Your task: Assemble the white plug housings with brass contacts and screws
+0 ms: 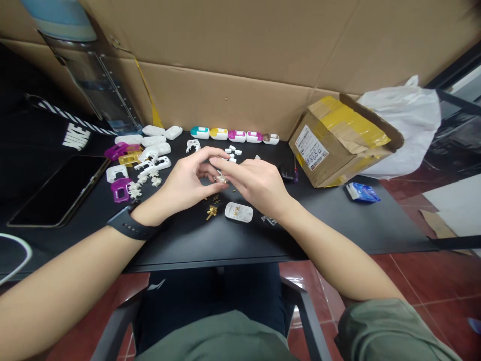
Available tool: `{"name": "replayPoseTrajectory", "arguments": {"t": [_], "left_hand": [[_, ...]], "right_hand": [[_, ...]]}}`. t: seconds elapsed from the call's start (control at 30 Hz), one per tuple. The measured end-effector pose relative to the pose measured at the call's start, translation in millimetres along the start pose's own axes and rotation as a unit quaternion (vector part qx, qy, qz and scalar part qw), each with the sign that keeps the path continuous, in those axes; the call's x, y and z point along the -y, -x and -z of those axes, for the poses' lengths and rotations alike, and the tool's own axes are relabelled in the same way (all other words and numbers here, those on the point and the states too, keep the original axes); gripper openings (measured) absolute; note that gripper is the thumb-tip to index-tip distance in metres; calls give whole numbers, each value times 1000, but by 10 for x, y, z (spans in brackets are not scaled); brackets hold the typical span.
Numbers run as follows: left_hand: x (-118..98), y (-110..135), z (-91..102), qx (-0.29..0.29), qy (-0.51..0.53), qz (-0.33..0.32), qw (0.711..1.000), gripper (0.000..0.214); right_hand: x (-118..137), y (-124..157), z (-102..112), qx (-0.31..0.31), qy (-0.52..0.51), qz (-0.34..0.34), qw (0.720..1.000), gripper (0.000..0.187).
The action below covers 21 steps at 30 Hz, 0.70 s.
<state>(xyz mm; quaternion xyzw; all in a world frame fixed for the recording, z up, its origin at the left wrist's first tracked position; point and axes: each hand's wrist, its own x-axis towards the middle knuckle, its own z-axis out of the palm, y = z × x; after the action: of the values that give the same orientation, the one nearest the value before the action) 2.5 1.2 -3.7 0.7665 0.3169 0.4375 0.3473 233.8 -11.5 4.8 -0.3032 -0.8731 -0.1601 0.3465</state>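
Note:
My left hand (188, 178) and my right hand (261, 184) meet over the middle of the black table. Between their fingertips is a small whitish plastic part (221, 178), mostly hidden; my left thumb and fingers pinch it. My right fingers close on it from the other side. Just below lie small brass pieces (212, 211) and a few thin brass pins (216, 198). An oval white shell (244, 213) with tiny brass bits in it rests under my right hand. Clear or silvery small parts (269, 219) lie by my right wrist. Small white blocks (233, 151) sit behind my fingers.
On the left are white shells (154, 131), purple frames (121, 190), white cog-like parts (134, 189) and a phone (60, 193). Capped coloured units (219, 134) line the back. A taped cardboard box (338, 143) and a blue packet (363, 192) stand right; a water bottle (90, 75) stands back left.

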Motion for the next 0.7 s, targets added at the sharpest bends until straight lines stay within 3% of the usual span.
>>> {"name": "replayPoseTrajectory", "arguments": {"t": [0.3,0.5,0.7], "left_hand": [[-65,-19,32,-24,16,8,1000,52],[-95,-19,43,-28,0,-12,1000,48],[-107,-18,33,-23,-6,-14,1000,45]], "right_hand": [[16,-77,133,-9,-169,-58,984,18],[3,-69,94,26,-202,-59,977,12],[5,-78,51,15,-209,-57,976,12]]}}
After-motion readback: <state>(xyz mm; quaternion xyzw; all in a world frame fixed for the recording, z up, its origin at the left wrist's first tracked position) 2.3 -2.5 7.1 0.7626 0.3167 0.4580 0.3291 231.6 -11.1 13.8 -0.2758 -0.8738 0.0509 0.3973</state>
